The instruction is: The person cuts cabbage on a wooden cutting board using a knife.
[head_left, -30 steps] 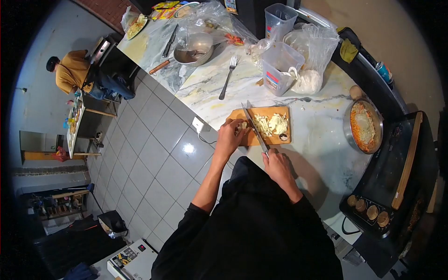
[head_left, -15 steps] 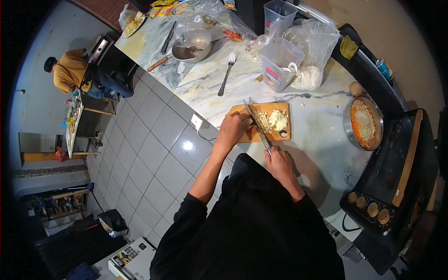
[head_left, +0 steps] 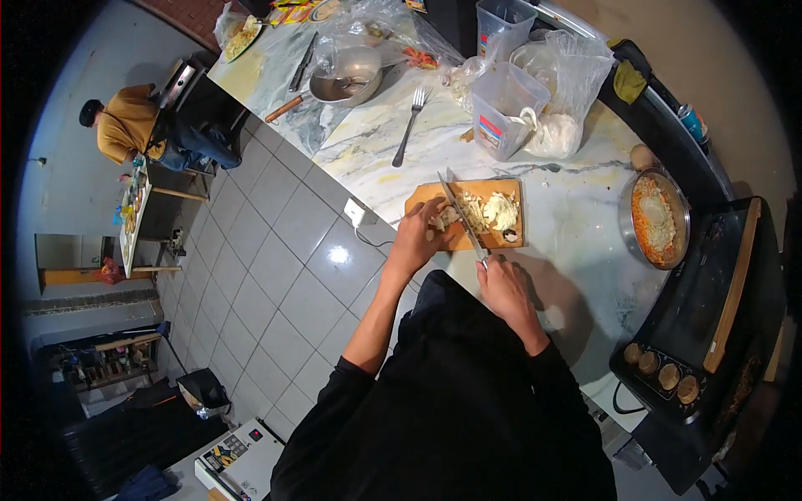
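In my right hand is the handle of a kitchen knife, its long blade slanting across the wooden cutting board. Pale chopped food lies in a heap to the right of the blade; its kind is unclear. A small piece with a dark spot sits near the board's lower right corner. My left hand rests over the board's left side, fingers apart, beside some pale pieces left of the blade. Whether its fingertips touch them is hard to make out.
Beyond the board lie a fork, a saucepan and plastic containers. At right are a metal bowl of shredded food, an egg and a black griddle. Another person works at a far table.
My left hand has drawn back slightly from the blade and its fingers have spread, baring pale pieces there. The knife remains at nearly the same slant in my right hand.
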Demonstrator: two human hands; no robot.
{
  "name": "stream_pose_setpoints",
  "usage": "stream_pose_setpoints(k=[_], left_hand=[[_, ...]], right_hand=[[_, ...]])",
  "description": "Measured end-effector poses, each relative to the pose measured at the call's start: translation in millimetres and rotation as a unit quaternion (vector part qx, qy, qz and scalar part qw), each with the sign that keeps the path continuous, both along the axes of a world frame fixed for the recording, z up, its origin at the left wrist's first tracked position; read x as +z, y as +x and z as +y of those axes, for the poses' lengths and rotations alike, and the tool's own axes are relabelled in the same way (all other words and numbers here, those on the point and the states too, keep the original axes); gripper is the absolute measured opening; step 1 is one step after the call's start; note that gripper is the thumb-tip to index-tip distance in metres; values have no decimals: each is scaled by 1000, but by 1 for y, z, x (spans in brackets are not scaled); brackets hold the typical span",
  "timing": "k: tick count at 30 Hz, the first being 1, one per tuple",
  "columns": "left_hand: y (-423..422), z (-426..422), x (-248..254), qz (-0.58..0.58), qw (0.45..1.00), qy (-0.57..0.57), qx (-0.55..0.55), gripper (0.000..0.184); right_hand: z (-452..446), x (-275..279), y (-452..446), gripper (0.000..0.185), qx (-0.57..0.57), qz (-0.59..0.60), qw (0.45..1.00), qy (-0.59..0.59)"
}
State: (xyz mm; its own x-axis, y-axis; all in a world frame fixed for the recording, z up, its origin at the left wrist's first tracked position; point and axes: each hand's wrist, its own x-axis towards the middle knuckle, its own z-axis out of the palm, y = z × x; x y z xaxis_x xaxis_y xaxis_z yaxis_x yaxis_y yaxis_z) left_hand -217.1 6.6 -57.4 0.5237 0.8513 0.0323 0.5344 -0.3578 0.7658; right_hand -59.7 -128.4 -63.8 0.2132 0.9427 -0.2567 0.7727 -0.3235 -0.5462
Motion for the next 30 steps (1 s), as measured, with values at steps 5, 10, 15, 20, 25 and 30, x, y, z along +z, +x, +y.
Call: stream_pose_setpoints(k=[5,10,15,20,25,30], left_hand=[[-3,-2,-13,-39,998,-20,43,58],[-5,-3,-16,-82,995,-23,45,54],[-2,-8,-12,-58,998,-19,30,53],[4,-14,-16,-86,996,17,23,55],[4,-10,-18,-144,987,-54,55,52],[-5,0,-18,-68,997,-17,33,43]], right_hand=[[0,3,1,30,0,0,1000,3],[0,3,1,32,5,2,1000,-5],[1,3,2,32,3,-4,1000,-18],[0,0,1,32,0,-2,1000,-14],[1,2,1,32,2,-1,1000,-25],[3,6,1,32,0,2,1000,-27]])
